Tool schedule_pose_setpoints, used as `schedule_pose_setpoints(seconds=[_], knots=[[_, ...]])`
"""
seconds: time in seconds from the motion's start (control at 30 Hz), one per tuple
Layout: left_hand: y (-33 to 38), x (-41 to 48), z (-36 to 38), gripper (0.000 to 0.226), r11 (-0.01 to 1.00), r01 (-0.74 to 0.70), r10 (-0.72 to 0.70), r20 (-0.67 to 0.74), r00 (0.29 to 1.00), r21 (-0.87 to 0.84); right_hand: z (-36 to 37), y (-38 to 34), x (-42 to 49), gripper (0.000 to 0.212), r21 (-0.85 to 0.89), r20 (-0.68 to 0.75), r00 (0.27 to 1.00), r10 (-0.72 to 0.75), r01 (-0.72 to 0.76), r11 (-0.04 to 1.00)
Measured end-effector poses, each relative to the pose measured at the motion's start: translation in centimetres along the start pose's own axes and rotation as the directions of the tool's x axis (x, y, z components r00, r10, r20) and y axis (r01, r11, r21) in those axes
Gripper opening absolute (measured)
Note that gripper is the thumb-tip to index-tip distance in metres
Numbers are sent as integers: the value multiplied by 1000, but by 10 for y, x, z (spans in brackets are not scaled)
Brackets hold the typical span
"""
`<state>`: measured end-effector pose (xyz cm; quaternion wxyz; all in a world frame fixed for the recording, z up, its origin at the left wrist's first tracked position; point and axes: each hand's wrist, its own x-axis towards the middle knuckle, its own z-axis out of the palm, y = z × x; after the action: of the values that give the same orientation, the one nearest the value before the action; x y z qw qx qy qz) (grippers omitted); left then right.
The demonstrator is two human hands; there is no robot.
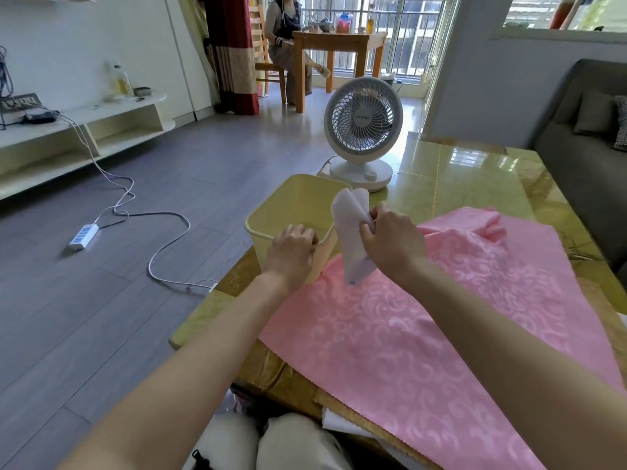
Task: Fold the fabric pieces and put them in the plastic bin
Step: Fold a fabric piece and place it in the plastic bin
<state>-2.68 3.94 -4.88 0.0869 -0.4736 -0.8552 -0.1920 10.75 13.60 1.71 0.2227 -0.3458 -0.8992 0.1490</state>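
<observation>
- While the left hand (pixel 293 247) curls its fingers over the near rim of the yellow plastic bin (pixel 302 198) and grips it, the right hand (pixel 393 239) pinches a folded white fabric piece (pixel 349 232) between thumb and fingers.
- That white piece is held upright in the air just beside the bin's near right corner. Its rounded top folds rise above the rim, and its lower tip hangs over the edge of the pink cloth.
- The bin stands on the left part of the glossy, yellow-green tabletop (pixel 458 178), near its corner. What lies inside it, I cannot tell from here.
- A large pink fabric (pixel 424 317) with a swirl pattern lies spread over the tabletop, bunched up at its far end and touching the bin's near wall.
- Under the pink fabric's near edge, a gold piece with a zigzag edge (pixel 339 407) and a white piece (pixel 339 425) peek out.
- A white fan (pixel 361 130) stands just beyond the bin.
- On the grey floor to the left, a white power strip (pixel 83 236) lies with its cable looping.
- At the far end of the room, a person (pixel 285 45) sits at a wooden table.
</observation>
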Motion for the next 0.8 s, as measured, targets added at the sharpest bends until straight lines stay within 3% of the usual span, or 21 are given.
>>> schedule_pose_setpoints(seconds=[0.37, 0.53, 0.8], knots=[[28, -51, -17, 26, 988, -75, 74, -11, 997, -138, -25, -40, 2, 21, 27, -123, 985, -124, 128, 991], [-11, -59, -21, 23, 1000, -8, 9, -120, 993, 10, -13, -62, 9, 24, 121, -147, 982, -121, 139, 983], [-30, -65, -18, 10, 1000, -22, 26, -238, 971, 22, 51, -73, 15, 30, 95, 132, 991, -25, 13, 995]])
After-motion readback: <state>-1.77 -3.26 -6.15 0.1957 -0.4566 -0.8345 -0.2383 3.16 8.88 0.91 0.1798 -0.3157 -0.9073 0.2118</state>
